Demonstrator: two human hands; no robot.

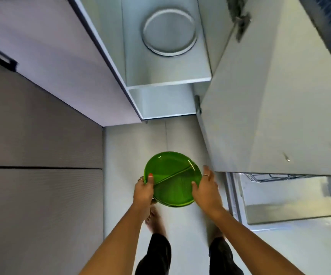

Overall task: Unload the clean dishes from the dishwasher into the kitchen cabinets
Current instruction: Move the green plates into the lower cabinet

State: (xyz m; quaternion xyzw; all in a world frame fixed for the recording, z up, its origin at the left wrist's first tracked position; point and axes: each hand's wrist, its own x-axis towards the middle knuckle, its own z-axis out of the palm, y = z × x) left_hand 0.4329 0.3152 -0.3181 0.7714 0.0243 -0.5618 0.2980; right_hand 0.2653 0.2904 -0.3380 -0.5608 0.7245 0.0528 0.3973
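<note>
Plate: green translucent plate (172, 178), round, with a raised divider line across its face; held low in the near centre, above the floor (180, 135), well below the open cabinet.
Left hand: left hand (143, 192) grips the plate's left rim, thumb over the top face, fingers hidden beneath.
Right hand: right hand (206, 190) holds the right rim, thumb on the face; forefinger stretched out past the edge, the other fingers out of sight.
Handling, judged: looks like rigid glass or hard plastic, so stiff; if glass, breakable and of moderate weight. The glossy surface is probably slick, more so if damp from washing.
Where to hold, judged: opposite rims, as now, keep it level; one hand under the base would suit the final slide onto a shelf.
Cabinet: open wall cabinet (166, 92) at far centre, pale inside.
Stored dish: a grey round plate (169, 32) already lies on the upper shelf; the lower shelf (160, 100) shows only its front part.
Door: cabinet door (260, 96) swung open at right, its lower edge just beside the right hand; the likeliest thing to knock on the way up.
Left side: closed cabinet front (51, 62) and grey wall panelling (41, 145).
Dishwasher: open tub with wire rack (275, 176) at near right, under the door.
Below: bare feet and dark trouser legs.
</note>
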